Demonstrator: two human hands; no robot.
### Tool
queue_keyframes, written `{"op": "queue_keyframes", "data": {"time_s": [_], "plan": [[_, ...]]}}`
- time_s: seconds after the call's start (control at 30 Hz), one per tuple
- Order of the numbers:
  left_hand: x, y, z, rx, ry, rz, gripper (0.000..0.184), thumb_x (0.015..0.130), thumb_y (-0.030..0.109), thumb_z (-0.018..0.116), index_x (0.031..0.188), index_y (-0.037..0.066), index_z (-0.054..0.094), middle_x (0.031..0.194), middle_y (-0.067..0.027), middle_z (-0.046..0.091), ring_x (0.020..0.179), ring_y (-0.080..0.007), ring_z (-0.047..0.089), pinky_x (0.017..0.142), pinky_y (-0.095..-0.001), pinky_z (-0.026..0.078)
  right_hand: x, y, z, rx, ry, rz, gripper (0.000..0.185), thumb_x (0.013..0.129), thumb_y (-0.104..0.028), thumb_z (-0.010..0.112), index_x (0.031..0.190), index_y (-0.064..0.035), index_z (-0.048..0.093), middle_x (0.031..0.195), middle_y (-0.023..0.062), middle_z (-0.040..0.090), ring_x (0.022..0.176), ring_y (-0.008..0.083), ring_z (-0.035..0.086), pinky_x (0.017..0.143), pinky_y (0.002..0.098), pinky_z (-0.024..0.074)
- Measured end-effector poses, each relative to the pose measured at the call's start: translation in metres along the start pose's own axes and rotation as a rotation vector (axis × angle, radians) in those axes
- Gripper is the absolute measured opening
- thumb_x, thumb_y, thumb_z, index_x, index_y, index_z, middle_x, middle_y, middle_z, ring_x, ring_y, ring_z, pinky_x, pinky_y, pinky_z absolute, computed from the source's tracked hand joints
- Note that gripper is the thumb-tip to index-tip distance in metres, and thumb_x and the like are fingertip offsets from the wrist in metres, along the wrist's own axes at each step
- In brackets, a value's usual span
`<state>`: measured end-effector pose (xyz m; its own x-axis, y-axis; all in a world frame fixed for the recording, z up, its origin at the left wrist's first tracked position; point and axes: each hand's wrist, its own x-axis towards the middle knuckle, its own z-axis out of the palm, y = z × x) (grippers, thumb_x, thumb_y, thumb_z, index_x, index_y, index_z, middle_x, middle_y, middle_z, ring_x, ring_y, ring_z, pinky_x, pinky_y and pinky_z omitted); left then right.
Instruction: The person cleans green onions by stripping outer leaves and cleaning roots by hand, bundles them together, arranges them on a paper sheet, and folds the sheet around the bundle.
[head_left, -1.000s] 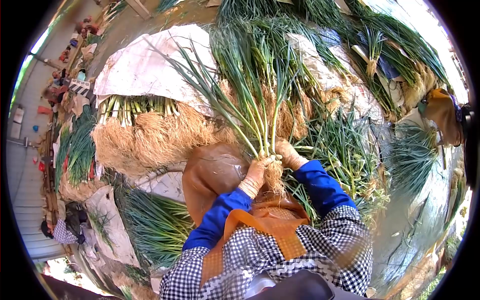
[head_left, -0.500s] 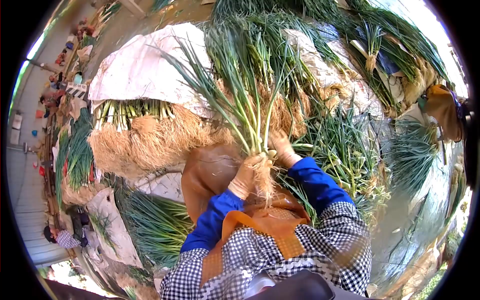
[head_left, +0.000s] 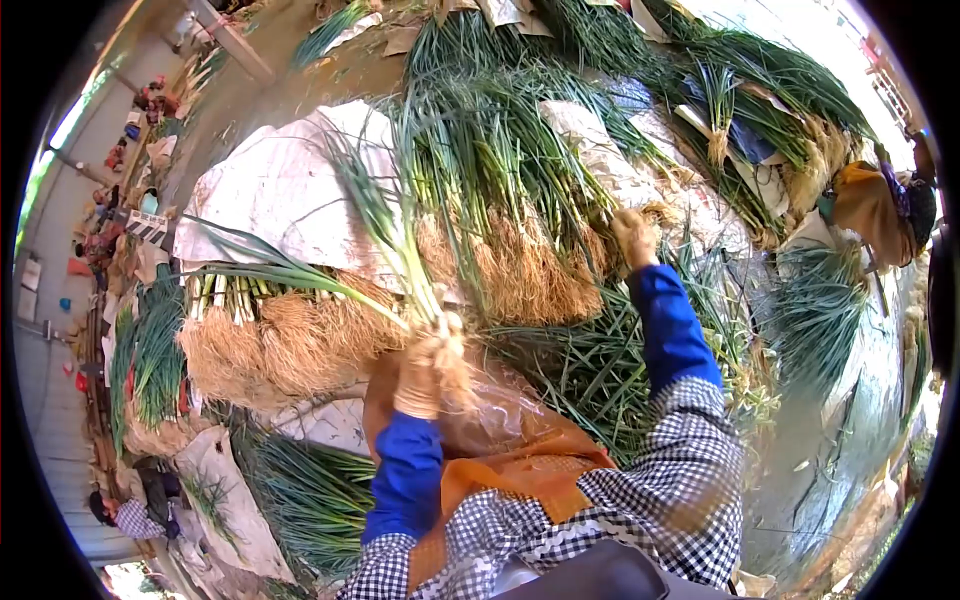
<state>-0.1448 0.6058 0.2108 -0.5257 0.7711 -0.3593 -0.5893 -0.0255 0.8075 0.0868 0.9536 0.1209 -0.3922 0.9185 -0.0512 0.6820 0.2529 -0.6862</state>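
Note:
My left hand (head_left: 425, 368) is closed around the root end of a small bunch of green onions (head_left: 412, 255), held in front of my orange apron. Their green tops point away from me, and one onion (head_left: 315, 278) splays out to the left. My right hand (head_left: 636, 238) reaches out to the right end of a row of green onions with long tan roots (head_left: 535, 265). Its fingers are curled in at the stems there, with the fingertips partly hidden. Loose onion greens (head_left: 575, 365) lie below that arm.
A white sack (head_left: 285, 190) covers rooted onions (head_left: 310, 340) at left. More green onions (head_left: 310, 480) lie by my left elbow, and another bunch (head_left: 825, 310) lies at right. A person (head_left: 880, 210) is at the far right edge; another (head_left: 135, 515) is at lower left.
My left hand has moved left with its bunch, and one onion now splays sideways. My right hand has left the bunch and reached forward and right to the row.

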Motion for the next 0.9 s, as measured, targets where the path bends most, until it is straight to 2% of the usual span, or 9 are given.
{"op": "queue_keyframes", "data": {"time_s": [0.07,0.17,0.27,0.37,0.47,0.67,0.7,0.8,0.9], "plan": [[0.013,-0.042,-0.03,-0.168,-0.184,-0.09,0.016,0.081,0.007,0.054,0.094,-0.002,0.058,0.07,-0.0028,0.056,0.056,-0.0103,0.052,0.049,-0.0211,0.041,0.045,-0.009,0.009,-0.199,0.031,0.156,0.038,0.087,-0.024,0.047,0.12,-0.0051,0.049,0.13,0.0151,0.043,0.116,0.0247,0.046,0.098,0.0318,0.0364],[-0.002,-0.039,-0.009,-0.106,-0.045,-0.088,0.017,0.084,0.01,0.054,0.095,-0.002,0.059,0.069,-0.003,0.056,0.057,-0.0111,0.053,0.049,-0.0227,0.042,0.107,0.055,0.057,-0.1,-0.254,0.071,0.032,0.086,-0.023,0.048,0.114,-0.0088,0.055,0.124,0.0139,0.05,0.112,0.022,0.048,0.097,0.0301,0.0351],[-0.005,-0.034,-0.008,-0.184,-0.043,-0.158,0.017,0.084,0.011,0.054,0.094,-0.002,0.059,0.072,-0.0039,0.057,0.059,-0.0117,0.054,0.052,-0.0223,0.044,0.127,0.086,0.072,0.087,-0.463,-0.379,0.035,0.081,-0.026,0.058,0.107,-0.0025,0.057,0.091,0.0102,0.064,0.082,0.0179,0.058,0.071,0.0321,0.0439],[0.0,-0.044,-0.008,-0.241,-0.053,-0.146,0.016,0.083,0.01,0.056,0.094,-0.001,0.058,0.076,-0.0048,0.057,0.061,-0.0124,0.055,0.054,-0.0221,0.045,-0.005,-0.053,-0.015,0.792,-0.41,-0.121,0.032,0.088,-0.025,0.049,0.11,-0.0036,0.058,0.1,0.0014,0.058,0.094,0.0124,0.052,0.087,0.0306,0.0395],[0.009,-0.061,-0.014,-0.427,-0.162,-0.209,0.014,0.082,0.007,0.055,0.094,0.001,0.057,0.079,-0.0058,0.057,0.065,-0.0129,0.054,0.061,-0.0219,0.045,-0.08,-0.074,-0.013,1.122,-0.653,0.028,0.026,0.087,-0.018,0.052,0.108,-0.0035,0.056,0.087,-0.0021,0.058,0.079,0.0075,0.052,0.073,0.021,0.0424],[-0.015,-0.076,0.04,-0.249,-0.108,-0.275,0.02,0.077,0.002,0.058,0.097,-0.001,0.058,0.084,-0.0062,0.062,0.073,-0.0135,0.059,0.067,-0.0243,0.049,-0.172,-0.06,0.04,1.134,-0.672,0.17,0.024,0.088,-0.019,0.052,0.108,-0.0056,0.054,0.097,-0.0014,0.055,0.089,0.0094,0.05,0.083,0.0247,0.0395],[0.001,-0.117,0.01,-0.353,-0.282,-0.367,0.021,0.079,0.002,0.058,0.1,-0.001,0.058,0.083,-0.0053,0.063,0.071,-0.013,0.06,0.064,-0.0239,0.049,-0.182,-0.062,0.047,1.013,-0.68,0.079,0.031,0.088,-0.019,0.052,0.115,-0.0038,0.051,0.103,0.0008,0.055,0.096,0.0114,0.05,0.087,0.0266,0.0384],[-0.013,-0.131,0.04,-0.215,-0.187,-0.441,0.013,0.079,0.001,0.057,0.092,0.002,0.058,0.077,-0.0019,0.059,0.068,-0.0106,0.058,0.059,-0.0211,0.047,-0.2,-0.077,0.037,0.964,-0.915,0.123,0.041,0.087,-0.02,0.055,0.124,-0.0037,0.047,0.116,0.0035,0.054,0.104,0.0129,0.049,0.092,0.0274,0.0363],[-0.017,-0.142,0.043,-0.216,-0.169,-0.436,0.015,0.077,-0.001,0.059,0.091,0.003,0.057,0.08,-0.0055,0.061,0.07,-0.0153,0.06,0.061,-0.0262,0.049,-0.187,-0.079,0.033,0.933,-0.809,0.108,0.05,0.087,-0.029,0.055,0.128,-0.0038,0.041,0.114,0.0069,0.055,0.104,0.0156,0.052,0.094,0.0298,0.0375]]}}
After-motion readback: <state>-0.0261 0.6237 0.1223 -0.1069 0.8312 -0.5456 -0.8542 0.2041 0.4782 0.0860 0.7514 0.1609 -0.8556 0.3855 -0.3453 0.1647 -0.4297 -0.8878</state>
